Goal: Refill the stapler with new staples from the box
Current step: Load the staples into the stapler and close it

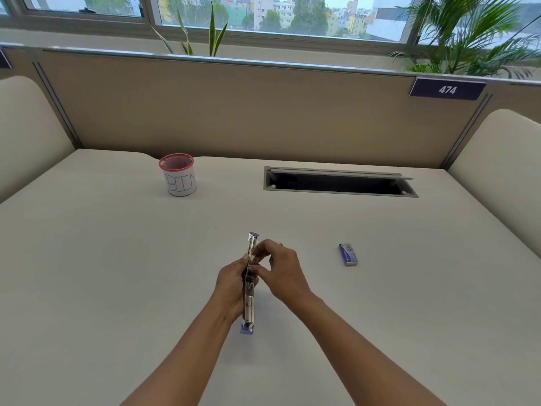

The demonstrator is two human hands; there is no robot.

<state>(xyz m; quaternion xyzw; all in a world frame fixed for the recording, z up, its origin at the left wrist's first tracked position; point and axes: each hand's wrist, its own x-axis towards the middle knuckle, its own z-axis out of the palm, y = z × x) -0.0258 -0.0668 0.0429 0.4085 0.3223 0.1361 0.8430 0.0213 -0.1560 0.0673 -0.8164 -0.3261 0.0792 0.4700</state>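
Observation:
A purple and silver stapler [249, 306] is swung fully open, one arm pointing away from me and the other toward me. My left hand [232, 285] grips it at the hinge from the left side. My right hand [279, 269] pinches something small at the stapler's metal channel near the hinge; what sits between the fingertips is too small to tell. The small purple staple box [348, 254] lies on the desk to the right, apart from both hands.
A red mesh cup [179, 178] with a white label reading BIN stands at the back left. An open cable slot [339, 183] is set into the desk at the back right. A partition wall runs along the far edge.

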